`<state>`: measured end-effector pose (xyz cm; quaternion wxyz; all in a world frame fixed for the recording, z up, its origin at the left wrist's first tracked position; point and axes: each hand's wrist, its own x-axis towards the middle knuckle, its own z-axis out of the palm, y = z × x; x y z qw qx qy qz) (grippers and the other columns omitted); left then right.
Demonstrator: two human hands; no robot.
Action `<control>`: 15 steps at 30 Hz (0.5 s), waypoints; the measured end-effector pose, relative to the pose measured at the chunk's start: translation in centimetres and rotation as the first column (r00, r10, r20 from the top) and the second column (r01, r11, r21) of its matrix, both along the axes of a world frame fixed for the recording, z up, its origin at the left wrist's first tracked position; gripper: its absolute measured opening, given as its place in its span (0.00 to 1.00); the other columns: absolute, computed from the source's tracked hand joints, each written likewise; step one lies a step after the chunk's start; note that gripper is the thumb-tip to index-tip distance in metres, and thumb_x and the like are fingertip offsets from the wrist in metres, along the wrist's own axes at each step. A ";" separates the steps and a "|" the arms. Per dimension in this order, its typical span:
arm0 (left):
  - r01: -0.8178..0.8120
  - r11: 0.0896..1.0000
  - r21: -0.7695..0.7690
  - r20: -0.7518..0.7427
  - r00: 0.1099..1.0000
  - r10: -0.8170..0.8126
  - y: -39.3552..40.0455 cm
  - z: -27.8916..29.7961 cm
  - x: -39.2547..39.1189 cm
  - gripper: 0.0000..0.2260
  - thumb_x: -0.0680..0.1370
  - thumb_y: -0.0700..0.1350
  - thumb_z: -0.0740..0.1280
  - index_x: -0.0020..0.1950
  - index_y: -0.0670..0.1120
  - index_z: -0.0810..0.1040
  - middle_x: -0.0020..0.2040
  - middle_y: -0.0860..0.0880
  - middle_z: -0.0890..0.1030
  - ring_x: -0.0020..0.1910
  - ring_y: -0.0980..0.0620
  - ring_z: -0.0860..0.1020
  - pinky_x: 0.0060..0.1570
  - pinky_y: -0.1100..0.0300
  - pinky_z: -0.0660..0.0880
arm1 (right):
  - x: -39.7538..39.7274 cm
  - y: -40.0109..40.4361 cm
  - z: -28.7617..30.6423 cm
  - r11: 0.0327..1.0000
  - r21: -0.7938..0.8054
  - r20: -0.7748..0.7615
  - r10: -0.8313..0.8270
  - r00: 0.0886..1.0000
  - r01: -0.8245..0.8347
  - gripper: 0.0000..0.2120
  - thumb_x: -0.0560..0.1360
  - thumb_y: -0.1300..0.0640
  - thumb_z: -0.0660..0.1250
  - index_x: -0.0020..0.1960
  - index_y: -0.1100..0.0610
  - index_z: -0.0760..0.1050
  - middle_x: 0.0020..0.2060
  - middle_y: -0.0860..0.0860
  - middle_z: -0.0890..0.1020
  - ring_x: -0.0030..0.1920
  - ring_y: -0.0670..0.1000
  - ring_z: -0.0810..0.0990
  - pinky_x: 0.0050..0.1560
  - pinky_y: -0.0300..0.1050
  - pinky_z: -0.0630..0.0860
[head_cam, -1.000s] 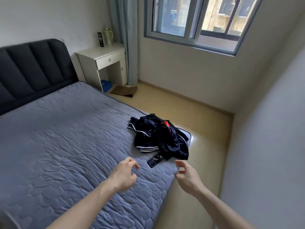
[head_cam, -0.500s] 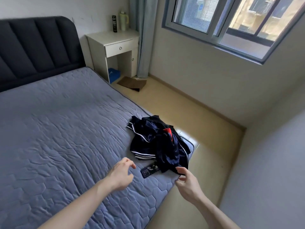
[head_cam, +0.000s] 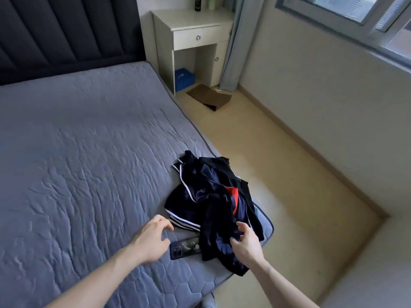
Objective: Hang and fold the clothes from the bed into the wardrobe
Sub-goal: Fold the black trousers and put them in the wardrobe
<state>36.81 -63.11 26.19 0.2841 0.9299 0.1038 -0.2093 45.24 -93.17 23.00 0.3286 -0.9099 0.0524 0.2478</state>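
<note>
Since 0.5 s ago both hands have come fwd to the clothes pile [head_cam: 206,196]; view has dipped, window mostly out of frame. Right hand [head_cam: 245,242] now touches the dark navy fabric at the pile's near edge, grip spread, fingers loosely curved, not yet pinching. Left hand [head_cam: 150,238] hovers just left of the pile, fingers spread, holding nothing. Pile sits at the bed [head_cam: 77,163] corner nr the floor side; a phone [head_cam: 183,247] lies partly under it, btwn the hands.
</note>
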 end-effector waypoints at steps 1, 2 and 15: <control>-0.007 1.000 0.000 -0.020 1.000 0.007 -0.5 -1.5 1.0 0.11 0.78 0.46 0.64 0.58 0.60 0.74 0.63 0.61 0.70 0.58 0.57 0.75 0.60 0.55 0.75 | 1.7 -0.4 -1.8 1.000 -0.013 -0.014 0.000 1.000 0.000 0.30 0.77 0.55 0.68 0.77 0.52 0.66 0.70 0.51 0.75 0.65 0.52 0.79 0.65 0.50 0.76; -0.015 1.000 -0.001 -0.029 0.999 0.015 -0.9 -3.1 2.1 0.10 0.78 0.46 0.64 0.57 0.60 0.74 0.63 0.62 0.69 0.58 0.57 0.75 0.59 0.56 0.75 | 3.5 -0.7 -3.8 1.000 -0.022 -0.019 0.003 1.000 -0.004 0.31 0.76 0.54 0.69 0.77 0.52 0.66 0.70 0.52 0.75 0.65 0.53 0.79 0.65 0.49 0.76; -0.122 0.992 0.024 -0.152 0.981 0.124 -1.6 -24.1 5.5 0.10 0.77 0.50 0.60 0.54 0.64 0.71 0.59 0.69 0.66 0.57 0.63 0.73 0.48 0.64 0.70 | 14.1 -0.5 -29.8 0.971 -0.233 -0.064 0.046 0.997 -0.059 0.20 0.75 0.52 0.72 0.64 0.57 0.74 0.59 0.57 0.81 0.62 0.63 0.79 0.59 0.53 0.77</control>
